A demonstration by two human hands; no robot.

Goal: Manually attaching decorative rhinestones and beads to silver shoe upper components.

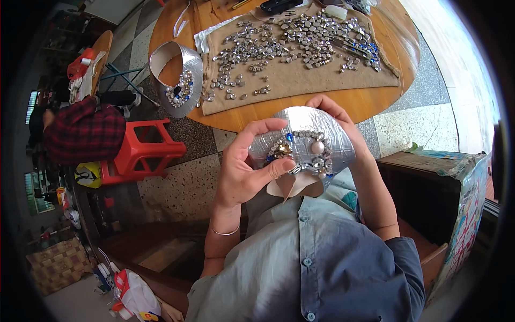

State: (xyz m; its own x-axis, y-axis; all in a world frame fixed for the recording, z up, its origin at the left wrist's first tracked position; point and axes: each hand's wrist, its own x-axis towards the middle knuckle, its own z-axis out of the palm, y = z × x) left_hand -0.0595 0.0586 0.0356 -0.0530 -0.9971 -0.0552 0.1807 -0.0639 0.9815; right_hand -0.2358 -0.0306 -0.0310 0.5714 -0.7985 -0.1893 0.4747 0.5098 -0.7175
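Between my hands, over my lap, is a curved silver-covered band [335,142] with a pale inner side. Clear, amber and blue rhinestones and a large pearl-like bead form a looped pattern on it. My left hand [238,172] grips the band's left side, its thumb pressed on the stones near the lower edge and its index finger along the top. My right hand [354,131] is wrapped round the far right side, with some fingers hidden behind the band. A similar silver band [194,60] with a cluster of stones rests at the table's left edge.
A brown cloth [306,80] on the round wooden table [405,32] bears many loose rhinestones [308,37] and tweezers [348,49]. Left stand a red stool [153,145] and a person in a plaid shirt [88,131]. An open-fronted box [424,166] stands right.
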